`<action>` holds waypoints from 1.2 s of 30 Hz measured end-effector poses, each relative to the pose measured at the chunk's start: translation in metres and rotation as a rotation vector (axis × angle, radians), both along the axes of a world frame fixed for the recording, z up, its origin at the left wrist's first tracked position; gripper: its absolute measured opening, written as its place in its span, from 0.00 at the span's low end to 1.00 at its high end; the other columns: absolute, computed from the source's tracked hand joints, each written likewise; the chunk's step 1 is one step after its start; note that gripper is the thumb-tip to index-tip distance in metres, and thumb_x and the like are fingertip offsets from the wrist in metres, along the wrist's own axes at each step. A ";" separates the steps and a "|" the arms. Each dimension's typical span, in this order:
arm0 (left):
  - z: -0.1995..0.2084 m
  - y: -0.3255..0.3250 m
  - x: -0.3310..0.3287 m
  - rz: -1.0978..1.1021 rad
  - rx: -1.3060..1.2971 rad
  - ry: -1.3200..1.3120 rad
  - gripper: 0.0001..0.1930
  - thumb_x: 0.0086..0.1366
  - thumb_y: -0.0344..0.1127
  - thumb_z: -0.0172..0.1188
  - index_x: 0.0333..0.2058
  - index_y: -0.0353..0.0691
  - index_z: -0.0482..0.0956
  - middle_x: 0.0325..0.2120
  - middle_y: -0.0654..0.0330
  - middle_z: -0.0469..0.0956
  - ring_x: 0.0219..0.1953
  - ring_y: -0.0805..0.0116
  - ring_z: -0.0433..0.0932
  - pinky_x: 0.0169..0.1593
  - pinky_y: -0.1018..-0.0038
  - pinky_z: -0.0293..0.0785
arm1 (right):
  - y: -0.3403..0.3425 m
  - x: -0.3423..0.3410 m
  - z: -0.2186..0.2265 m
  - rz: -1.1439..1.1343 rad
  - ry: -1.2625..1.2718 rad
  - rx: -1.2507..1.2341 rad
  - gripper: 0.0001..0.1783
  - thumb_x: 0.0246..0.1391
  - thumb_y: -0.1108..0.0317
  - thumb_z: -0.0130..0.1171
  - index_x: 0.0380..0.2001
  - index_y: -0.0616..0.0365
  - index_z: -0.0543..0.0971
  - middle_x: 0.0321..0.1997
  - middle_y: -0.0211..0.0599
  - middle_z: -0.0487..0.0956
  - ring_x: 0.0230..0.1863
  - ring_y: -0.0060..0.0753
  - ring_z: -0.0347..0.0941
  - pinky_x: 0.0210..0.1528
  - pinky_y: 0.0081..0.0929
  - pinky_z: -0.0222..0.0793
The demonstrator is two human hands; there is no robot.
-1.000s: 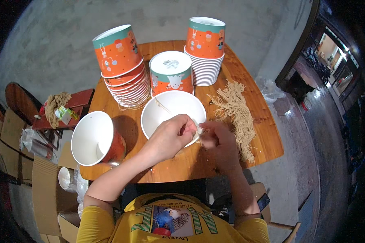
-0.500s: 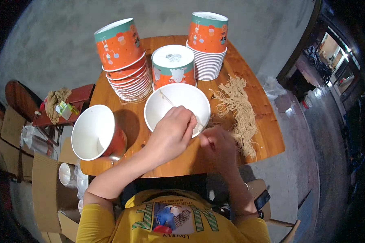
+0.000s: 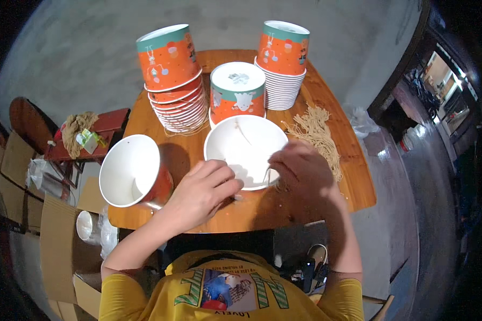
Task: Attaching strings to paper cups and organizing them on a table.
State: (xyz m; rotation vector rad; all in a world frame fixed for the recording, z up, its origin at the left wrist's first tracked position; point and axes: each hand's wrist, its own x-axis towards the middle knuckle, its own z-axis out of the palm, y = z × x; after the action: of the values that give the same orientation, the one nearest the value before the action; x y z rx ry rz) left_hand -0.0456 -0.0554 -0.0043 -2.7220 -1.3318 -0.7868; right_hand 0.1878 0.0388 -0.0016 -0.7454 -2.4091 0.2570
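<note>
Across tabletop [image 3: 356, 187]: far left, corded stack [image 3: 182, 109]; near centre, bucket [image 3: 225, 144] apparently part-corded, beside left hand [image 3: 201, 190], fingers apart, and right hand [image 3: 308, 171], fingers' hold unclear; far right, apparently uncorded pile [image 3: 285, 88].

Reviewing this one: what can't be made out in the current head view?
In the head view:
Whether the right hand grips the thin strand: blurred, shadowed.
Lower end of the beige string bundle: behind the right hand.
Lower front of the upturned paper bucket: behind the white-lined bucket nearest it.
Bottom of the cardboard box: cut off at the lower edge.
</note>
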 end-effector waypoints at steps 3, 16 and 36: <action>0.002 -0.003 -0.015 0.017 0.078 0.031 0.15 0.48 0.27 0.60 0.37 0.39 0.75 0.36 0.58 0.72 0.49 0.55 0.70 0.52 0.60 0.64 | 0.004 -0.030 -0.001 0.077 -0.022 -0.007 0.04 0.52 0.67 0.58 0.30 0.55 0.78 0.29 0.36 0.75 0.37 0.41 0.73 0.39 0.37 0.71; -0.024 0.027 0.016 0.381 -0.023 -0.439 0.11 0.59 0.37 0.60 0.28 0.37 0.70 0.22 0.54 0.74 0.30 0.54 0.73 0.51 0.61 0.61 | 0.013 -0.069 -0.019 0.091 0.062 -0.145 0.05 0.56 0.68 0.54 0.31 0.57 0.76 0.29 0.41 0.74 0.33 0.48 0.73 0.34 0.35 0.70; -0.012 0.007 0.024 0.242 -0.036 -0.350 0.10 0.53 0.31 0.59 0.32 0.35 0.70 0.28 0.51 0.71 0.37 0.52 0.71 0.52 0.59 0.62 | 0.025 -0.067 -0.026 -0.066 0.066 -0.140 0.10 0.56 0.67 0.49 0.27 0.62 0.73 0.27 0.47 0.72 0.32 0.51 0.72 0.35 0.38 0.68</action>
State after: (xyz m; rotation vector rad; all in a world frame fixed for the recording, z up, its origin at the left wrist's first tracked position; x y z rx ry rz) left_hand -0.0212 -0.0482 -0.0160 -2.4575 -1.7100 -1.2638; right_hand 0.1204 0.0638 -0.0279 -0.8633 -2.3174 0.4207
